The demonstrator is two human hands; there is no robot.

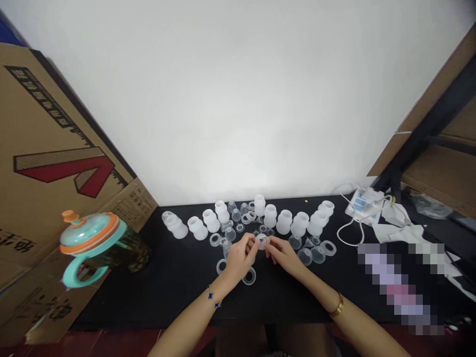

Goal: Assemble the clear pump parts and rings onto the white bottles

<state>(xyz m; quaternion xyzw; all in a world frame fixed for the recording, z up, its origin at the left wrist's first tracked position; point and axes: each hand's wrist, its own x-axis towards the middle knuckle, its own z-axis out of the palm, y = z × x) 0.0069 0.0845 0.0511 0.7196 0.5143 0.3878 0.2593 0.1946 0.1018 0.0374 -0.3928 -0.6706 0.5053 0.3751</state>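
Note:
Between my fingertips, over the black table, is a translucent bottle collar ring (262,239). My left hand (240,255) pinches its left side, and my right hand (283,254) pinches its right side. Something clear shows at the ring's middle, too small to make out. Clear dome-shaped caps lie close by, one cap (305,256) right of my right hand. A loose ring (249,276) rests just below my left hand, and another ring (222,266) is partly covered by it. Several white baby bottles stand behind, most without tops; the leftmost bottle (175,225) has a clear top and leans.
A teal-lidded jug (124,250) with dark contents stands at the left, before a large cardboard box (55,148). To the right are a power strip (360,206) with white cables and crumpled white paper (399,233). A white wall (253,99) rises behind the table (178,292).

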